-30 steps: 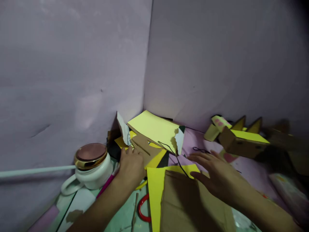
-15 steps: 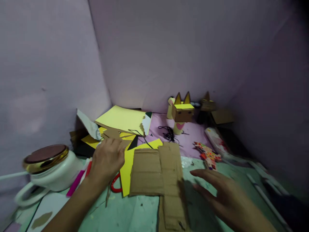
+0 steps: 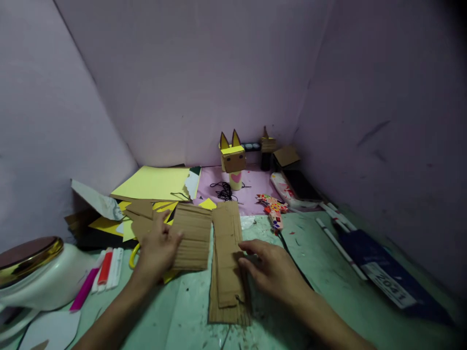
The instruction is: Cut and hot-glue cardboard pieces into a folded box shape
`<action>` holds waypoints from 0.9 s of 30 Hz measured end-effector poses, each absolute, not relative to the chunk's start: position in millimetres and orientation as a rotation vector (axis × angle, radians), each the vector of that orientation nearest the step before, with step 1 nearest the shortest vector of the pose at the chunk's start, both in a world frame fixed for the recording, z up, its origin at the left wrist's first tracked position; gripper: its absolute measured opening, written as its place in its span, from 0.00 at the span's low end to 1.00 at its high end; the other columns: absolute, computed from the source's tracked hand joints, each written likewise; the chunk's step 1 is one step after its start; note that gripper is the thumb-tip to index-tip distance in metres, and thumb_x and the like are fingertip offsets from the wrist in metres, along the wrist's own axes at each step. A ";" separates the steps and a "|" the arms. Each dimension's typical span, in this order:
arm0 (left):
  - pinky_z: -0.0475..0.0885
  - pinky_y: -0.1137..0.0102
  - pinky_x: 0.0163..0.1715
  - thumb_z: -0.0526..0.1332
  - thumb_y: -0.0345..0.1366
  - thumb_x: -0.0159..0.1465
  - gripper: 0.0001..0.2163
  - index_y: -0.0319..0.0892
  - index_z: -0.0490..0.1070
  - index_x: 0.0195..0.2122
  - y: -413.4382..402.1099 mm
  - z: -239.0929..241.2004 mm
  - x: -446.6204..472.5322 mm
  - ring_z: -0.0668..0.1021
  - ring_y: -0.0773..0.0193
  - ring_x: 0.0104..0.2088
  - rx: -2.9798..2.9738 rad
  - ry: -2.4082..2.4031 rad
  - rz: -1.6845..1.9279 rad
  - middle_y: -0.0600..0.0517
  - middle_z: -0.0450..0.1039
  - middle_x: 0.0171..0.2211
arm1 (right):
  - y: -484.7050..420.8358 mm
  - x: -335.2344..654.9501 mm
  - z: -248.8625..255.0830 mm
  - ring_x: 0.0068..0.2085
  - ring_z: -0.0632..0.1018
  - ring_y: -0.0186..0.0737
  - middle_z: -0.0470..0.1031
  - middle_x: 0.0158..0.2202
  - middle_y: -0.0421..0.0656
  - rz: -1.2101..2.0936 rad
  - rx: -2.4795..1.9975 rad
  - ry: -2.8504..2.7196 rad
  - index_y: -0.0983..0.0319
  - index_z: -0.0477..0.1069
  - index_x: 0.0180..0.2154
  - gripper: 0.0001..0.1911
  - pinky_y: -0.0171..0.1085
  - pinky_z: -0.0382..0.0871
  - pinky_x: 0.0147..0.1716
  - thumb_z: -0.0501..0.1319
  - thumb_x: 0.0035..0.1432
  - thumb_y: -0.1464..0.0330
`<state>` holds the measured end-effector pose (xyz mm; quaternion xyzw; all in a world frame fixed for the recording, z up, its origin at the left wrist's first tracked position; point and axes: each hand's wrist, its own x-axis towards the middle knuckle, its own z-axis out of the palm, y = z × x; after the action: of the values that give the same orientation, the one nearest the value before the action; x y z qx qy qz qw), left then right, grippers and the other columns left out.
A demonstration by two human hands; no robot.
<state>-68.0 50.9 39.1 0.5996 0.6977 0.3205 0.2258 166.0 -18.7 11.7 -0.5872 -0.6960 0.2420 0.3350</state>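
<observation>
The left hand (image 3: 157, 249) overlaps the cardboard square (image 3: 193, 238), grip unclear; the right hand (image 3: 272, 266), fingers parted, flanks the cardboard strip (image 3: 226, 262) at right. Light, flat pressure should avoid creases.

A roughly square piece of brown cardboard (image 3: 192, 238), ribbed with crosswise ridges, lies with its broad face up, its left edge partly hidden. Just right of it, a narrow cardboard strip (image 3: 226, 257) lies lengthwise on a longer cardboard piece (image 3: 228, 317), which shows beyond its near end; a small dark mark sits near that end.
</observation>
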 end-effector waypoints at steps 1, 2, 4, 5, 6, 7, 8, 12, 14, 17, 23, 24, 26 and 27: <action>0.72 0.62 0.39 0.59 0.39 0.54 0.25 0.39 0.62 0.54 51.4 43.0 -70.3 0.78 0.53 0.41 1.526 1.841 1.025 0.45 0.76 0.40 | -17.4 165.3 10.8 0.41 0.78 0.49 0.78 0.41 0.53 0.761 -1.468 -1.682 0.63 0.73 0.44 0.16 0.46 0.71 0.40 0.60 0.52 0.69; 0.72 0.65 0.38 0.59 0.39 0.54 0.23 0.39 0.64 0.52 49.8 46.2 -70.9 0.78 0.55 0.40 1.398 1.741 1.136 0.46 0.76 0.40 | -16.2 163.9 10.1 0.42 0.78 0.49 0.77 0.42 0.54 0.929 -1.378 -1.518 0.63 0.71 0.46 0.19 0.47 0.71 0.39 0.62 0.51 0.66; 0.73 0.68 0.34 0.63 0.42 0.52 0.21 0.39 0.68 0.45 40.8 48.6 -65.7 0.79 0.57 0.37 1.188 1.497 1.227 0.48 0.78 0.37 | -15.0 158.9 9.4 0.42 0.78 0.48 0.76 0.43 0.53 1.282 -1.133 -1.180 0.62 0.68 0.48 0.27 0.44 0.73 0.35 0.67 0.47 0.60; 0.73 0.68 0.32 0.65 0.43 0.51 0.21 0.39 0.68 0.43 33.8 47.1 -59.9 0.79 0.57 0.35 1.157 1.397 1.183 0.48 0.78 0.35 | -15.4 155.6 9.6 0.41 0.78 0.47 0.76 0.43 0.52 1.436 -0.999 -1.046 0.61 0.67 0.49 0.30 0.42 0.73 0.34 0.68 0.44 0.57; 0.73 0.69 0.30 0.66 0.45 0.50 0.21 0.39 0.68 0.42 25.7 43.8 -52.3 0.79 0.57 0.33 1.166 1.304 1.110 0.48 0.78 0.34 | -16.4 152.0 10.1 0.40 0.78 0.47 0.76 0.43 0.51 1.562 -0.879 -0.947 0.61 0.68 0.49 0.32 0.42 0.73 0.33 0.69 0.42 0.55; 0.73 0.68 0.30 0.66 0.45 0.51 0.21 0.39 0.68 0.41 17.2 39.0 -43.5 0.80 0.57 0.32 1.196 1.235 1.035 0.48 0.78 0.34 | -18.0 148.5 10.9 0.39 0.79 0.46 0.76 0.43 0.50 1.647 -0.791 -0.880 0.61 0.68 0.48 0.32 0.41 0.73 0.34 0.69 0.42 0.54; 0.74 0.67 0.30 0.65 0.45 0.52 0.20 0.39 0.68 0.41 8.7 33.6 -34.3 0.80 0.56 0.33 1.235 1.175 0.977 0.47 0.78 0.35 | -19.9 145.4 11.7 0.38 0.79 0.45 0.77 0.41 0.49 1.690 -0.741 -0.841 0.62 0.69 0.47 0.32 0.42 0.72 0.35 0.69 0.42 0.54; 0.73 0.65 0.39 0.60 0.41 0.57 0.15 0.41 0.65 0.43 -15.3 17.0 -6.4 0.78 0.56 0.40 1.515 1.211 0.915 0.47 0.76 0.40 | -26.3 141.0 14.5 0.36 0.79 0.48 0.80 0.35 0.49 1.542 -0.893 -0.831 0.66 0.73 0.41 0.26 0.46 0.70 0.40 0.71 0.41 0.60; 0.72 0.65 0.39 0.58 0.40 0.60 0.12 0.42 0.63 0.43 -19.8 16.5 -1.7 0.77 0.57 0.39 1.659 1.323 0.864 0.48 0.76 0.38 | -26.6 142.7 15.0 0.37 0.79 0.50 0.80 0.35 0.49 1.405 -1.004 -0.861 0.66 0.73 0.39 0.24 0.46 0.71 0.39 0.71 0.40 0.60; 0.72 0.66 0.37 0.54 0.40 0.62 0.11 0.43 0.62 0.44 -21.3 21.3 -1.0 0.77 0.58 0.38 1.766 1.354 0.820 0.49 0.75 0.38 | -23.3 146.2 14.0 0.37 0.79 0.50 0.80 0.36 0.49 1.258 -1.081 -0.920 0.65 0.74 0.37 0.22 0.46 0.71 0.39 0.71 0.41 0.60; 0.72 0.68 0.37 0.55 0.42 0.62 0.15 0.44 0.64 0.48 -17.3 21.4 -4.4 0.78 0.59 0.37 1.709 1.242 0.948 0.50 0.76 0.38 | -16.6 159.8 7.2 0.39 0.79 0.52 0.80 0.38 0.50 1.259 -1.024 -0.965 0.63 0.73 0.40 0.22 0.48 0.71 0.39 0.68 0.45 0.56; 0.72 0.68 0.35 0.56 0.44 0.61 0.17 0.44 0.64 0.49 -15.1 20.8 -6.3 0.78 0.59 0.35 1.632 1.233 1.004 0.51 0.76 0.36 | -17.4 164.3 7.5 0.39 0.79 0.51 0.80 0.38 0.48 1.169 -1.031 -0.969 0.61 0.73 0.39 0.20 0.48 0.71 0.39 0.68 0.46 0.57; 0.70 0.71 0.29 0.58 0.47 0.60 0.19 0.43 0.65 0.48 -9.0 21.3 -11.3 0.77 0.62 0.30 1.377 1.192 1.072 0.53 0.75 0.30 | -20.4 174.2 10.0 0.38 0.79 0.49 0.81 0.35 0.44 0.828 -0.993 -1.071 0.58 0.74 0.34 0.12 0.49 0.70 0.41 0.67 0.48 0.59; 0.69 0.71 0.26 0.58 0.49 0.59 0.19 0.42 0.67 0.46 -5.7 22.7 -13.9 0.76 0.63 0.27 1.246 1.154 1.061 0.52 0.74 0.28 | -22.1 178.6 11.7 0.38 0.78 0.49 0.81 0.33 0.43 0.627 -0.948 -1.171 0.56 0.75 0.31 0.08 0.51 0.68 0.44 0.66 0.49 0.60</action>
<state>-13.9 -5.7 22.7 0.5238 0.4852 0.4463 0.5394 178.6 -22.1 11.7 -0.4229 -0.5227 0.2799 0.6852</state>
